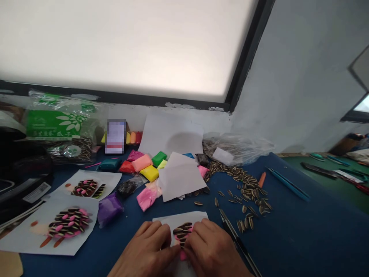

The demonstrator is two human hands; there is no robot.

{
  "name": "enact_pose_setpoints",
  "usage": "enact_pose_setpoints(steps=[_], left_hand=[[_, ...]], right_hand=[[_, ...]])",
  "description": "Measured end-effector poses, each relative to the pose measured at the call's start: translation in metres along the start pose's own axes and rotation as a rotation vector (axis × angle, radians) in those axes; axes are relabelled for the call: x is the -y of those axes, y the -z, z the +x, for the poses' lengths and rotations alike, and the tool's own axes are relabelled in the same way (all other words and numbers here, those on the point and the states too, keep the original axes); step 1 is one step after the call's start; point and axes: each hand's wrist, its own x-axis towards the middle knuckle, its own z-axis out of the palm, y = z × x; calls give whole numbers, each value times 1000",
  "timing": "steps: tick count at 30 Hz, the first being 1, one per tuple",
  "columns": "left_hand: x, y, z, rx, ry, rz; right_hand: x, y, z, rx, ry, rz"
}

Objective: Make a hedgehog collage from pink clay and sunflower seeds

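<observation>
A small pink clay shape [182,254] studded with striped sunflower seeds [182,233] lies on a white sheet of paper [164,220] at the near edge. My left hand [151,244] is closed at its left side, with fingers curled on the paper and the thumb against the clay's lower end. From the right, my right hand [211,244] closes over the clay's edge, its thumb close to the left thumb. The right fingertips are partly hidden, so any single seed between them cannot be made out.
Two seed-and-clay hedgehog pictures [23,246] lie left, beside a purple clay packet [110,209]. Coloured clay packets [150,173] and folded paper [181,177] lie ahead. Loose seeds [250,188], tweezers [239,242] and a blue pen [288,184] are right. A seed bag [57,127] stands back left.
</observation>
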Motion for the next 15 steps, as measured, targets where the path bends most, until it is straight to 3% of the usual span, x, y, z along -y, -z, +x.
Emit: enact_pose_setpoints(steps=[10,15], left_hand=[[4,-7,0,-37,-63,47],[2,-4,0,-26,-25,15]], right_hand=[[0,-1,-3,-25,-27,-2],[1,4,-2,51,-8,12]])
